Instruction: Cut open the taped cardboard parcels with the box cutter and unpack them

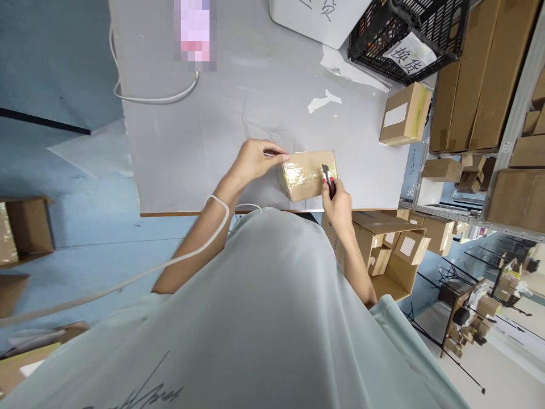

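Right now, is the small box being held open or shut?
Shut: the taped box has its flaps flat under clear tape, with the cutter at its top.

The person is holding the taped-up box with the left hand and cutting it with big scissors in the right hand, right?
Almost. The left hand does steady the taped box, but the right hand holds a small red and black utility knife, not big scissors. Its tip rests on the box's taped top. The head view shows this.
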The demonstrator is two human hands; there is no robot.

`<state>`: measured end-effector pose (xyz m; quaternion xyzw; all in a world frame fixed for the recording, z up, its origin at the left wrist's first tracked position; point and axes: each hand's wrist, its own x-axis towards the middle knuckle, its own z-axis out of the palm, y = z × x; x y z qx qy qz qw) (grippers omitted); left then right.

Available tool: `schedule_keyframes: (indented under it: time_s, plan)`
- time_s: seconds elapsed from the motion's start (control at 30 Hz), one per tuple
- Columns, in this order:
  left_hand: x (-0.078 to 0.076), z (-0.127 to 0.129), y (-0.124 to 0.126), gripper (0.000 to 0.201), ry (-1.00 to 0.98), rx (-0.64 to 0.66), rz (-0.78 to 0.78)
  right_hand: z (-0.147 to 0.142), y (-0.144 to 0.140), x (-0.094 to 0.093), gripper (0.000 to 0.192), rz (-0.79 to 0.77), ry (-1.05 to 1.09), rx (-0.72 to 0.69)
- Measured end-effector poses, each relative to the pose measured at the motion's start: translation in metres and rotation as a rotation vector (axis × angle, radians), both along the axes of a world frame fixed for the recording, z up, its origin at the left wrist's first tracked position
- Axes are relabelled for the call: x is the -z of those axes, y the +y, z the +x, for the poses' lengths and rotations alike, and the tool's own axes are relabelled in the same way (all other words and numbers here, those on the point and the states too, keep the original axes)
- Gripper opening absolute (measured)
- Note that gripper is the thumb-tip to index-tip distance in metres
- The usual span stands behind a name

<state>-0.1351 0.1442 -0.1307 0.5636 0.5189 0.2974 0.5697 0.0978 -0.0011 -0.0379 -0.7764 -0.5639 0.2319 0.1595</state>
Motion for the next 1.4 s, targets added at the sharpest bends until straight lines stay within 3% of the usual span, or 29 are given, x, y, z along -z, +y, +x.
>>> schedule_keyframes:
  time_s: [0.13, 0.27, 0.57, 0.73, 1.13, 1.4]
  plan:
    - [0.003, 0.002, 0.000, 0.023, -0.009, -0.003, 0.027, -0.040, 0.009, -0.007, 0.038, -0.136, 0.048, -0.153]
    - [0.006, 0.004, -0.001, 0.020, -0.013, -0.002, 0.045, -0.060, 0.019, -0.009, 0.041, -0.194, 0.008, -0.232]
    - [0.004, 0.006, -0.005, 0.019, -0.014, -0.006, 0.051, -0.080, 0.023, -0.016, 0.040, -0.294, -0.132, -0.230]
    - [0.005, 0.007, -0.006, 0.020, -0.004, -0.034, 0.057, -0.098, 0.030, -0.010, 0.040, -0.314, -0.213, -0.176]
    - [0.005, 0.013, -0.025, 0.014, 0.055, -0.065, 0.103, -0.104, 0.015, -0.009, 0.029, -0.333, -0.245, -0.165]
    - [-0.001, 0.017, -0.035, 0.013, 0.100, -0.102, 0.113, -0.107, 0.007, -0.027, 0.035, -0.443, -0.320, -0.198]
